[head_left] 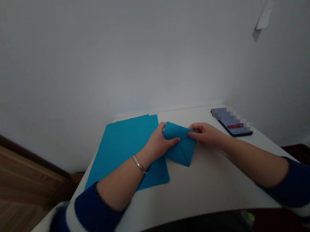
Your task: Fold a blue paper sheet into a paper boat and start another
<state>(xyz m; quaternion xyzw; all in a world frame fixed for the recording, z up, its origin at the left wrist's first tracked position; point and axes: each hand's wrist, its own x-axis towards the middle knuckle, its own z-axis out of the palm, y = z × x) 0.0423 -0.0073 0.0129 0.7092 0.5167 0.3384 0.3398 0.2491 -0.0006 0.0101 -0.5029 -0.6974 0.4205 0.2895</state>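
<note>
A folded piece of blue paper (181, 148), with crease lines across its face, is held slightly tilted over the white table. My left hand (161, 139) grips its left side, thumb lying on the front face and fingers behind. At its right corner, my right hand (202, 133) pinches the edge between thumb and fingers. Flat blue sheets (130, 144) lie stacked on the table, partly under my left forearm. The fingers behind the folded paper are partly hidden.
A phone (233, 122) with its screen lit lies at the table's right side. The white table (202, 196) meets a plain wall (149, 57) at the back. Wooden furniture (15, 182) stands to the left. A white strip (269, 4) hangs on the wall at upper right.
</note>
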